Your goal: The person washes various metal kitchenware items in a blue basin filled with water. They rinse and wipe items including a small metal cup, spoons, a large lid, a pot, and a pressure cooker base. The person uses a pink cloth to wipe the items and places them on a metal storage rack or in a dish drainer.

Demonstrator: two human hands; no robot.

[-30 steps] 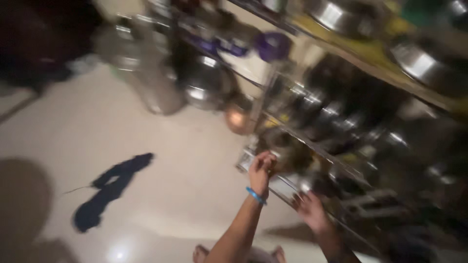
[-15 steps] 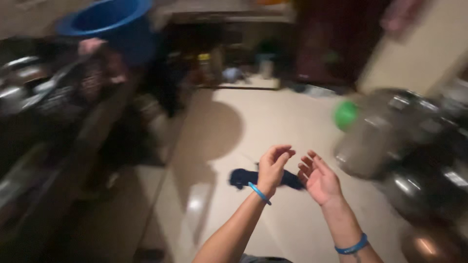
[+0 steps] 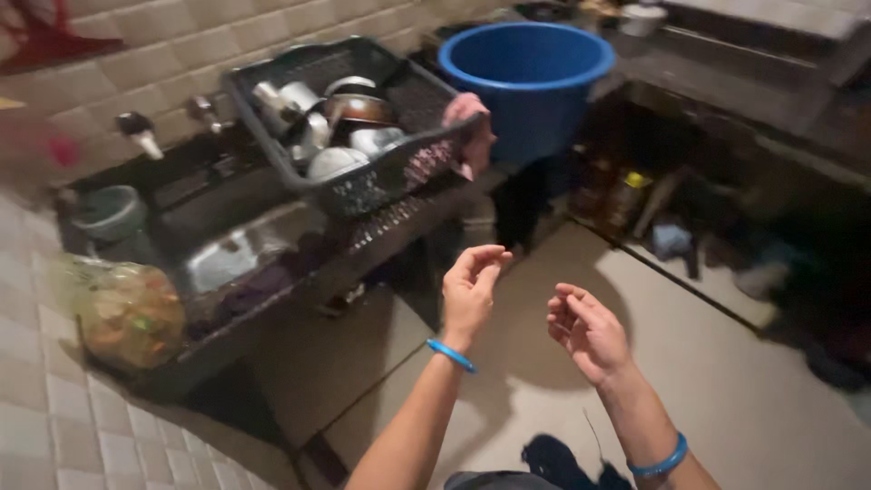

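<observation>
We saw both hands raised empty over the floor (image 3: 726, 381): the left hand (image 3: 470, 290) with fingers loosely curled, the right hand (image 3: 588, 331) open and slack, neither touching anything. Nearest them, up on the counter, a dark crate (image 3: 399, 172) held steel cups and bowls (image 3: 340, 127), a pink cloth (image 3: 467, 127) draped over its rim. Beside it stood a blue tub (image 3: 526, 77), its contents unseen. A clear bag of scraps (image 3: 132, 313) hung by the sink (image 3: 227, 254). Jars (image 3: 626, 195) stood under the counter.
</observation>
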